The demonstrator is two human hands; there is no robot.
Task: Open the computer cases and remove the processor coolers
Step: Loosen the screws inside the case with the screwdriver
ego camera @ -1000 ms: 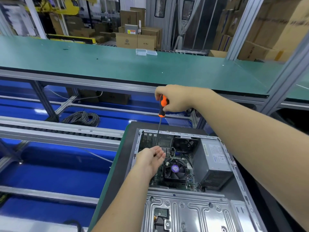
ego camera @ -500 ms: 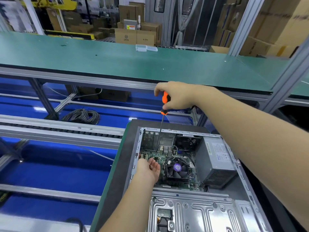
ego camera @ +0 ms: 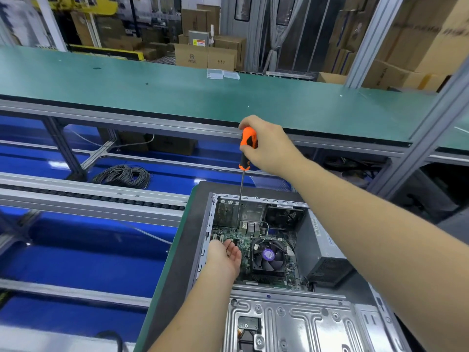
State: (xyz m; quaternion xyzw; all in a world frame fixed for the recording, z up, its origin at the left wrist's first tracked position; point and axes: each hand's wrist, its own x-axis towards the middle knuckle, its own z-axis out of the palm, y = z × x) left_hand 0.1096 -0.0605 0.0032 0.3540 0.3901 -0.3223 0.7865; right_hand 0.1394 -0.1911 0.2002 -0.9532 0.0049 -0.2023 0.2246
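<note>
— Looking at it from beside the bench, the processor cooler (ego camera: 269, 256) sat low in the open computer case (ego camera: 253, 250), fan up, purple sticker on the hub, between the bare board on its left and the grey power supply (ego camera: 322, 250) on its right. The side panel was already off.

— And the hands?

— The right hand (ego camera: 269, 146) was wrapped round the orange handle of the screwdriver (ego camera: 245, 158), held high over the far rim of the case, the long shaft pointing down toward the rear of the board. I couldn't tell whether the tip touched anything. The left hand (ego camera: 225, 255) lay palm up inside the case, fingers loose and slightly cupped, holding nothing I could make out, just beside the cooler's left edge.

— So what would have made the step go well?

— To my eye, bringing the tip squarely onto a corner screw of the cooler and keeping the shaft upright so it wouldn't skate onto the board. Loosening the corners a little at a time would have kept it lifting evenly. That cupped left hand looked well placed to catch a screw. The thin fan wire near the cooler wanted unplugging before any lifting.
</note>
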